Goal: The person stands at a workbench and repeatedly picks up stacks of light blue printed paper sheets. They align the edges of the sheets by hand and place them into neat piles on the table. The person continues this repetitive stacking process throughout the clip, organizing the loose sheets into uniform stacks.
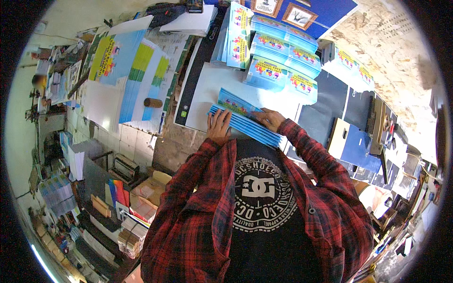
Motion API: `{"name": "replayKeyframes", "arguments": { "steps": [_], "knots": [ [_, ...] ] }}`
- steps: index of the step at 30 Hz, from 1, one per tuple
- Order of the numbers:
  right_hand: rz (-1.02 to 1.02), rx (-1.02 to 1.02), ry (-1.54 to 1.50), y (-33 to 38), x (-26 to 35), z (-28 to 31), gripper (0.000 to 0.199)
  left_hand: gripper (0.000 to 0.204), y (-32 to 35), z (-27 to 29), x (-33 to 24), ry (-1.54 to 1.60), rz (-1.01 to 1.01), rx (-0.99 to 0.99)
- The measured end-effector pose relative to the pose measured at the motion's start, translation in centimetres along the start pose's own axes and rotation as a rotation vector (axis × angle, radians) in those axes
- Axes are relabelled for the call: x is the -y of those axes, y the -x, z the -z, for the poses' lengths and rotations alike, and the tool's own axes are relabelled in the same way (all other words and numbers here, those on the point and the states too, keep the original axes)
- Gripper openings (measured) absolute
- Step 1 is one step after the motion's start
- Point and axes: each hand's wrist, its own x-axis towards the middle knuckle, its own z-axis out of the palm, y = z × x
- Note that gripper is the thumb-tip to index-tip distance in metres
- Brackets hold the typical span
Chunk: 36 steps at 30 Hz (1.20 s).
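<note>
A bundle of light-blue printed booklets (pixel 250 128) lies at the table's near edge, close to my body, its folded edges overlapping in steps. My left hand (pixel 219 126) holds the bundle's left end, fingers laid over the stepped edges. On the right, my right hand (pixel 270 119) grips the upper part, with its fingers bent over the top booklet. The colourful cover (pixel 232 102) of that top booklet shows between my hands and beyond them. My thumbs are partly hidden.
Stacked booklets (pixel 269 70) with yellow and blue covers fill the far side of the pale work board (pixel 203 89). Large printed sheets (pixel 111 61) lie to the left, with a brown cylinder (pixel 153 102) on them. At right are dark panels (pixel 323 96) and a blue board (pixel 361 148).
</note>
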Motion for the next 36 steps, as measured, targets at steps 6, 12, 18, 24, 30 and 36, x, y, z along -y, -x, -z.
{"name": "replayKeyframes", "arguments": {
  "steps": [6,12,18,24,30,36],
  "knots": [
    [-0.077,0.049,0.094,0.3,2.9,1.3,0.05,0.072,0.0,-0.2,-0.2,-0.042,0.017,0.038],
    [-0.048,0.036,0.087,0.2,1.5,0.6,0.046,0.074,0.3,-0.5,-0.1,-0.088,0.0,0.02],
    [-0.102,0.047,0.14,0.0,1.8,0.3,0.04,0.074,0.3,-0.2,-0.2,-0.089,0.027,0.09],
    [-0.018,0.035,0.166,0.2,1.7,0.3,0.045,0.081,-0.1,0.7,-0.8,-0.005,0.062,0.111],
    [0.01,0.007,0.231,0.8,2.8,0.0,0.056,0.085,-0.8,1.1,-1.1,-0.026,0.075,0.167],
    [0.086,-0.054,0.246,0.7,1.9,-0.7,0.052,0.084,-1.0,1.0,-1.2,-0.033,0.089,0.176]
  ]
}}
